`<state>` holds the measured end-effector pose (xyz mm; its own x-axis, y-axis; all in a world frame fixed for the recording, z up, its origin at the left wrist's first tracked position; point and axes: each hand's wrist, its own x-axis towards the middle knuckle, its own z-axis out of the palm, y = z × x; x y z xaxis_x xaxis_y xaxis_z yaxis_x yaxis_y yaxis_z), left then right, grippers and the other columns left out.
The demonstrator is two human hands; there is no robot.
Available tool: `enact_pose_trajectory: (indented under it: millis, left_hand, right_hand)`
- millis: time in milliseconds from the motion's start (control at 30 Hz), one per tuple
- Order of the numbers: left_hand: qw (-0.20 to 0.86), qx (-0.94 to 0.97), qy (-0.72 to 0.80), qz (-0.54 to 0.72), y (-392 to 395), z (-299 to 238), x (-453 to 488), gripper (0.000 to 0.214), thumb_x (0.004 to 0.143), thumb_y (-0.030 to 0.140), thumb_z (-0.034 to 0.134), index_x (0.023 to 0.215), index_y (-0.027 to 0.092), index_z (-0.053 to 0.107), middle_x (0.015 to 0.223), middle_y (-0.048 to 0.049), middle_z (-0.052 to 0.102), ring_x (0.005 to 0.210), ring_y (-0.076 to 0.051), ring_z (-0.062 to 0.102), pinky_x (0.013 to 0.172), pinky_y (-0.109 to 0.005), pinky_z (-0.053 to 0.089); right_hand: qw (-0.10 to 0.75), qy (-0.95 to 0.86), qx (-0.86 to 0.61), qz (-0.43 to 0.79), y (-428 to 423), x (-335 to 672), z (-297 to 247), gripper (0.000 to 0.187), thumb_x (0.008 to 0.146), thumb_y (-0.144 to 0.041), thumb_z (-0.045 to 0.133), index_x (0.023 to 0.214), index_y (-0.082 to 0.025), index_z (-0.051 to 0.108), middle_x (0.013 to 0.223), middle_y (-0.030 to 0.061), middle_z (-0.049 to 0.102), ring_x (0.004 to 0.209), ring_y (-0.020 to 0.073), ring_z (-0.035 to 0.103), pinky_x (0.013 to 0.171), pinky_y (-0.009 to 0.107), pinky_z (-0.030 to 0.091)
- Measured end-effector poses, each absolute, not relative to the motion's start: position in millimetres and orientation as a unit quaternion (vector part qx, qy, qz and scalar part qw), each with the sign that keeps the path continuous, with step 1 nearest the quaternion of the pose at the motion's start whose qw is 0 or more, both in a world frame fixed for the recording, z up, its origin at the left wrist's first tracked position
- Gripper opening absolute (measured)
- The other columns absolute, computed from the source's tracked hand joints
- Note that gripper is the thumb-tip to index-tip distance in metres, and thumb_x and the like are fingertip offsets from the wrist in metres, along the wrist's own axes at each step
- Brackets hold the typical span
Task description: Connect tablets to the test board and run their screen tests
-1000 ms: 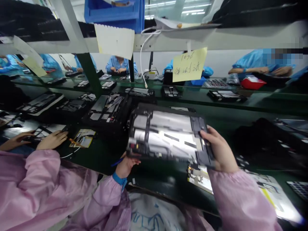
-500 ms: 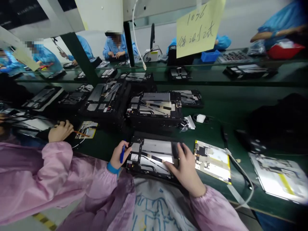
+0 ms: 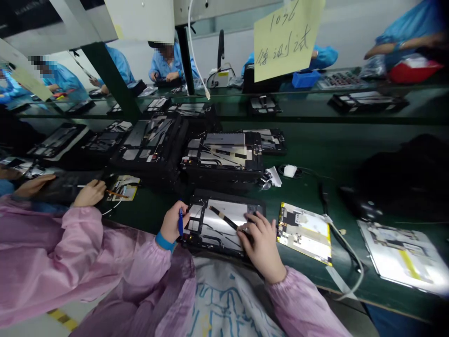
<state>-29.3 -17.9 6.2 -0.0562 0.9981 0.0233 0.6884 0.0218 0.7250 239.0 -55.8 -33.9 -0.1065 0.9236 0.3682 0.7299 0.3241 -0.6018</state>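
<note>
An opened tablet (image 3: 224,217), its silvery and black insides facing up, lies in front of me at the table's front edge. My left hand (image 3: 172,221) is closed around a blue pen-like tool (image 3: 181,222) and rests at the tablet's left edge. Over the right part of the tablet, the bent fingers of my right hand (image 3: 260,241) close on the right end of a dark flat ribbon cable (image 3: 224,217). The cable's other end points to the upper left across the silver plate. My right fingertips are partly hidden.
Behind the tablet stand stacks of opened tablets (image 3: 224,152). To the right lie a yellow-edged screen panel (image 3: 305,234), a grey cable (image 3: 351,248) and another panel (image 3: 403,257). A co-worker's hand (image 3: 90,193) is at left. A yellow note (image 3: 284,42) hangs above.
My right hand has shifted left, its fingers curling onto the ribbon cable, which now slants more steeply. My left hand stays at the tablet's edge. The co-worker's dark device has been turned or moved.
</note>
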Motion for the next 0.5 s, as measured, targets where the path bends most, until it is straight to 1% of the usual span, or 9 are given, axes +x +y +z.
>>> enact_pose_trajectory:
  millis: [100,167,200,300,367,433,500]
  left_hand:
    - [0.274,0.608,0.662,0.343,-16,12,-30,0.019,0.072,0.025,0.060,0.070,0.020,0.042,0.071,0.0035,0.050,0.063,-0.011,0.046,0.065,-0.024,0.037]
    - [0.301,0.586,0.660,0.361,-16,22,-27,0.021,0.071,0.027,0.060,0.070,0.020,0.041,0.066,0.0049,0.044,0.059,-0.010,0.041,0.060,-0.023,0.035]
    - [0.323,0.577,0.658,0.360,-16,27,-25,0.020,0.072,0.027,0.059,0.069,0.020,0.041,0.064,0.0054,0.041,0.057,-0.010,0.039,0.058,-0.022,0.033]
    - [0.364,0.585,0.638,0.343,-15,46,-20,0.020,0.073,0.024,0.055,0.065,0.020,0.038,0.059,0.0055,0.033,0.054,-0.010,0.033,0.053,-0.022,0.028]
    - [0.348,0.605,0.627,0.346,-16,59,-17,0.025,0.075,0.024,0.054,0.060,0.020,0.034,0.057,0.0051,0.031,0.053,-0.010,0.031,0.052,-0.023,0.027]
    - [0.306,0.621,0.624,0.362,-18,71,-15,0.031,0.078,0.024,0.054,0.057,0.020,0.032,0.054,0.0048,0.029,0.051,-0.010,0.029,0.050,-0.023,0.026]
    - [0.251,0.642,0.603,0.402,-23,83,-13,0.037,0.079,0.023,0.057,0.054,0.019,0.030,0.052,0.0047,0.029,0.049,-0.009,0.028,0.050,-0.024,0.027]
  right_hand:
    - [0.394,-0.733,-0.520,0.190,-58,242,-34,0.010,0.087,-0.031,0.053,0.083,-0.022,0.057,0.106,0.0080,0.066,0.118,0.0305,0.052,0.105,0.068,0.021]
    - [0.422,-0.732,-0.486,0.223,-59,246,-34,0.005,0.086,-0.026,0.053,0.084,-0.023,0.056,0.098,0.0059,0.068,0.113,0.0274,0.057,0.107,0.064,0.024]
    - [0.435,-0.733,-0.466,0.237,-60,249,-33,0.005,0.086,-0.023,0.052,0.085,-0.023,0.056,0.093,0.0050,0.069,0.110,0.0257,0.059,0.107,0.061,0.028]
    - [0.449,-0.758,-0.392,0.265,-60,263,-24,0.018,0.086,-0.015,0.041,0.091,-0.024,0.057,0.089,0.0050,0.068,0.101,0.0218,0.063,0.103,0.052,0.040]
    - [0.420,-0.797,-0.341,0.268,-60,273,-8,0.030,0.085,-0.010,0.035,0.095,-0.024,0.059,0.091,0.0053,0.069,0.097,0.0195,0.063,0.101,0.049,0.043]
    - [0.372,-0.840,-0.302,0.255,-63,281,13,0.037,0.082,-0.006,0.033,0.098,-0.024,0.061,0.093,0.0048,0.070,0.095,0.0182,0.063,0.096,0.044,0.047]
    - [0.324,-0.869,-0.298,0.227,-67,285,35,0.041,0.082,-0.005,0.035,0.102,-0.024,0.064,0.095,0.0052,0.071,0.092,0.0190,0.063,0.085,0.040,0.052]
